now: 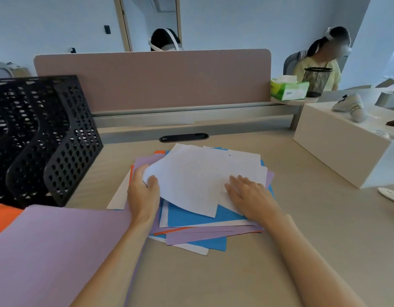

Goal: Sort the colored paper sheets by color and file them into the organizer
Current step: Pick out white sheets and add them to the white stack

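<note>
Two sorted piles already lie at the near left of the desk (280, 251): an orange sheet (2, 216) peeking out under a broad purple sheet (58, 247), both just in front of the black mesh organizer (43, 138), whose slots look dark and, as far as can be told, hold no paper yet. Right of these sits the mixed stack (191, 231) in the middle of the desk, with blue, purple, orange and white edges fanned out unevenly. The left hand (143, 191) pinches the left corner of the white sheets (198, 176) on top, thumb over and fingers curled beneath, lifting that corner slightly off the stack. The right hand (249, 196) lies flat and open on the right part of the same white sheets, pressing them down and gripping nothing. My judgement is that the white sheets are being gathered out as one colour group, so sorting is well short of done and filing has not begun. The risk is that the white sheets overlap loosely at different angles; pulling by one corner could leave some behind, drag a blue or purple sheet along, or crease the pinched corner. If the right hand presses too hard while the left pulls, the paper could tear or the whole stack could slide towards the white box (338, 142) at the far right.
</note>
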A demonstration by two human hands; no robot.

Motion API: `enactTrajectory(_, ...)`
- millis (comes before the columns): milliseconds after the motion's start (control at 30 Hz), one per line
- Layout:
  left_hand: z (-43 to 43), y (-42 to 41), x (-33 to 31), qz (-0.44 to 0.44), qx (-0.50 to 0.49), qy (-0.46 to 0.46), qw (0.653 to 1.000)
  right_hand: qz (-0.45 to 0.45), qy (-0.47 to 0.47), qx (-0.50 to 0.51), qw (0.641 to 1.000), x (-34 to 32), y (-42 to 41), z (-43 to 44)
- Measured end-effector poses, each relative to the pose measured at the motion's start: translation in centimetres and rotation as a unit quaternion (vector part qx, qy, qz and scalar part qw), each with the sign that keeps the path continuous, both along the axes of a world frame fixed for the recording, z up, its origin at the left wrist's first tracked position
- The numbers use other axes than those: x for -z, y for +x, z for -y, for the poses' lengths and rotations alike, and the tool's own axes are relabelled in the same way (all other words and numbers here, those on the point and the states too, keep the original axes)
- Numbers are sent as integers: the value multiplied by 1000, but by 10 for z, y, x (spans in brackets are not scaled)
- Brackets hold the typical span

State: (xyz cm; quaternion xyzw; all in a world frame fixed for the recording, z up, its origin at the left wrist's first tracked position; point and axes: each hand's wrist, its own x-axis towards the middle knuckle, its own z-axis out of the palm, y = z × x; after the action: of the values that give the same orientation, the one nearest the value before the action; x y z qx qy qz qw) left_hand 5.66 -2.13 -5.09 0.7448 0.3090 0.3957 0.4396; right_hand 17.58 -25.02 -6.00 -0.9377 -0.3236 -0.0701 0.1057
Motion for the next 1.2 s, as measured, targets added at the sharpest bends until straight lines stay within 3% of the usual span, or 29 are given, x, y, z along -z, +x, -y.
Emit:
enactTrajectory(67,0,0,1,-16,4,-1,1000,96,63,4,993,-10,-10,-7)
enactTrajectory(167,4,2,2,-70,10,17,997,134,175,40,975,-14,-11,-10)
enactTrajectory(233,9,4,3,-105,25,40,993,82,160,90,980,-12,-5,-6)
enactTrajectory(367,11,5,6,-133,45,116,983,-10,34,177,984,2,9,3)
enactTrajectory(467,9,8,10,-230,70,180,954,-57,39,142,988,10,14,1)
enactTrajectory(567,9,10,12,-298,65,181,935,-102,64,99,988,6,15,1)
enactTrajectory(733,4,11,9,-260,114,100,954,-151,36,36,987,-4,10,3)
enactTrajectory(867,7,9,4,-88,163,-73,980,-167,21,-13,986,-5,8,3)
enactTrajectory(967,13,9,-6,-3,184,-181,966,-178,26,-23,983,-4,6,2)
enactTrajectory(1100,21,8,-8,-23,275,-120,954,-203,98,1,974,-10,-1,3)
enactTrajectory(1200,23,4,-24,24,310,-75,948,-255,309,50,915,-25,-4,7)
